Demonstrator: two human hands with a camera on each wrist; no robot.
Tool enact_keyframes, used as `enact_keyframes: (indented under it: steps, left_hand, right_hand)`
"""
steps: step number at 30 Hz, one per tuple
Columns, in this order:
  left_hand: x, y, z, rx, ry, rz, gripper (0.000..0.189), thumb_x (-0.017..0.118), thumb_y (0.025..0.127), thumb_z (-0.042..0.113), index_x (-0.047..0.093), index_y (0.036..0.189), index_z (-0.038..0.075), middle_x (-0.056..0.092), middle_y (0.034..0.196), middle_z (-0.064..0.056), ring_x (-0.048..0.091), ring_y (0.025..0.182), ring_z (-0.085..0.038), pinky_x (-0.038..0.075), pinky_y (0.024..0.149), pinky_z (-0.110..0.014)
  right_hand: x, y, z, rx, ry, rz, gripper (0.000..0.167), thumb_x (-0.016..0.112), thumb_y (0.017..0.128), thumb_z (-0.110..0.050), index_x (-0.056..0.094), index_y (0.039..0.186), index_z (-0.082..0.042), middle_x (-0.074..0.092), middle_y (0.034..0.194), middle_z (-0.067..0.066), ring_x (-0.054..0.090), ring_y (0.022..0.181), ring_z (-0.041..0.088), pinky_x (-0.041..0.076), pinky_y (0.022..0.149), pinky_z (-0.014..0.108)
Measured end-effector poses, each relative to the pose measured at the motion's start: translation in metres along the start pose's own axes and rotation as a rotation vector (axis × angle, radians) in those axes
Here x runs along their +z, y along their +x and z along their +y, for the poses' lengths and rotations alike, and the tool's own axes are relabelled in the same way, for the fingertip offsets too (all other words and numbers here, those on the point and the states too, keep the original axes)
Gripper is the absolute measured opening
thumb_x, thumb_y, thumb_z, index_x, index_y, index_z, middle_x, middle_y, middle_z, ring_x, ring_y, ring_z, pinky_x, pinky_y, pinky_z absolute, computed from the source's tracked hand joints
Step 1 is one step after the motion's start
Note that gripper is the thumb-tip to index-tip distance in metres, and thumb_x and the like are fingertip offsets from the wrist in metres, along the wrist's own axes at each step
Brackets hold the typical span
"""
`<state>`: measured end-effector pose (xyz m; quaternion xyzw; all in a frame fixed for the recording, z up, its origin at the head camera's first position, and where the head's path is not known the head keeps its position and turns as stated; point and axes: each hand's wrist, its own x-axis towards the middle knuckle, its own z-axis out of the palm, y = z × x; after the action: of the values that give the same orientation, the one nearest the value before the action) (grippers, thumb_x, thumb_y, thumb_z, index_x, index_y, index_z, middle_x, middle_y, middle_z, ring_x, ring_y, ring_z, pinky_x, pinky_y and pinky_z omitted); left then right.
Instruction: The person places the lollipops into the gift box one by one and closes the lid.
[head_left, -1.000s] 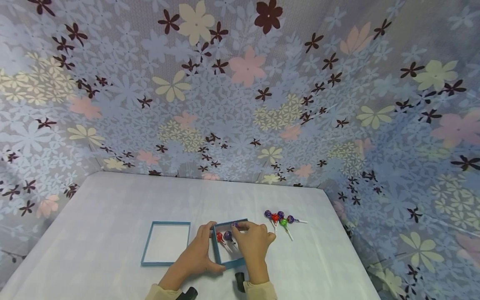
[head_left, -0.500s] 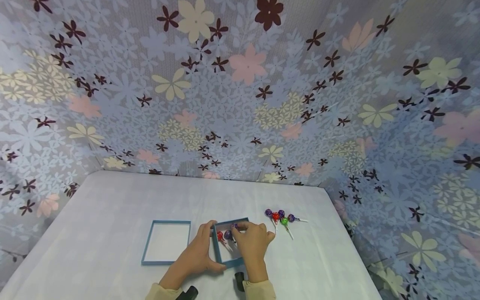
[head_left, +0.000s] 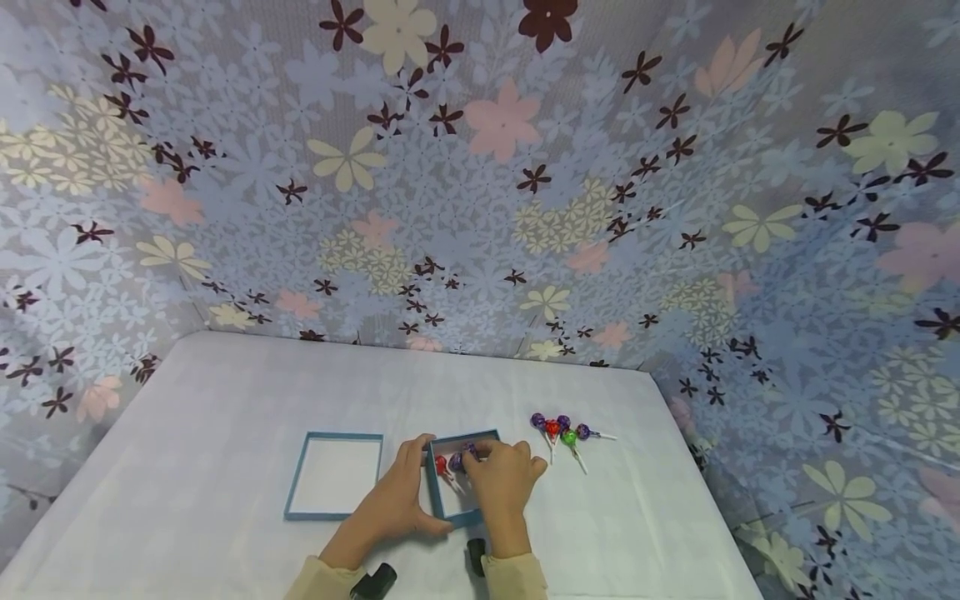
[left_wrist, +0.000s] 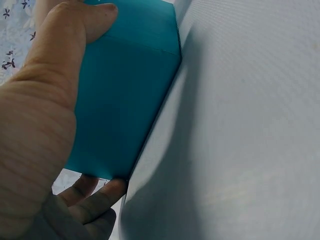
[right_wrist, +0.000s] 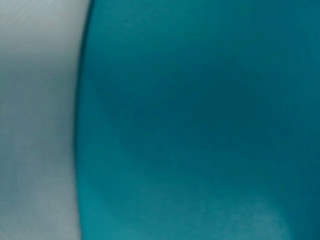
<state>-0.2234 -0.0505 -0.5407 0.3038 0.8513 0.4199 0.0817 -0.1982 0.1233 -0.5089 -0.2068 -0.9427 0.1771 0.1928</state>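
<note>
An open teal box (head_left: 437,492) sits on the table, tilted slightly in the head view. My left hand (head_left: 393,500) grips its left side, thumb at the near wall and fingers at the far corner. The left wrist view shows that thumb and those fingertips on the box's teal outside (left_wrist: 120,100). Inside lie a red lollipop (head_left: 441,464) and a purple lollipop (head_left: 457,462). My right hand (head_left: 502,479) reaches over the right side and pinches another purple lollipop (head_left: 469,450) by its head; its stick is hidden. Only the teal wall (right_wrist: 190,125) fills most of the right wrist view.
A shallow teal-rimmed lid (head_left: 336,477) with a white inside lies left of the box. Beyond the right hand, several lollipops lie in a cluster, a green lollipop (head_left: 569,437) among them. A flowered curtain (head_left: 420,250) hangs behind the white-covered table (head_left: 247,417).
The right hand has shifted slightly left within the box and covers more of the neighbouring purple lollipop's stick. The left hand keeps its grip. The head view has shifted a little.
</note>
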Motion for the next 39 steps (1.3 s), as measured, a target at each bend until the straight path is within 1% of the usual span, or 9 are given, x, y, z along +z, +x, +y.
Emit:
enact_keyframes:
  steps: [4,12,22,39]
  left_hand:
    - [-0.0007,-0.0008,0.0011,0.002,0.004,-0.002,0.134,0.097,0.054,0.049,0.02,0.154,0.003,0.039,0.139,-0.021,0.051,0.125,-0.032,0.047,0.105,-0.051]
    - [0.0,-0.0004,0.0011,-0.001,0.01,-0.012,0.135,0.095,0.055,0.052,0.019,0.155,0.005,0.039,0.139,-0.02,0.05,0.125,-0.031,0.047,0.105,-0.052]
    - [0.002,-0.0008,0.0005,-0.003,0.015,-0.007,0.134,0.095,0.054,0.053,0.02,0.154,0.004,0.038,0.141,-0.02,0.048,0.129,-0.032,0.047,0.106,-0.051]
    - [0.0021,-0.0012,0.0012,-0.021,0.003,-0.018,0.134,0.095,0.056,0.053,0.019,0.155,0.005,0.037,0.143,-0.021,0.046,0.132,-0.034,0.044,0.109,-0.052]
  right_hand:
    - [0.0016,-0.0009,-0.0001,0.004,-0.019,0.0,0.019,0.087,0.072,-0.035,0.083,0.084,-0.021,0.074,0.075,-0.003,0.048,0.075,0.021,0.028,0.074,0.046]
    - [-0.0002,-0.0008,-0.0015,0.008,-0.047,-0.018,0.021,0.086,0.073,-0.036,0.083,0.087,-0.019,0.075,0.077,-0.001,0.048,0.076,0.022,0.029,0.073,0.046]
    - [0.0021,-0.0013,-0.0012,-0.019,-0.105,-0.007,0.021,0.087,0.072,-0.038,0.083,0.084,-0.021,0.074,0.075,-0.002,0.049,0.076,0.022,0.03,0.074,0.046]
    - [0.0052,-0.0001,0.0003,-0.013,-0.131,-0.017,0.021,0.086,0.074,-0.039,0.083,0.085,-0.021,0.075,0.077,-0.001,0.05,0.077,0.023,0.03,0.075,0.046]
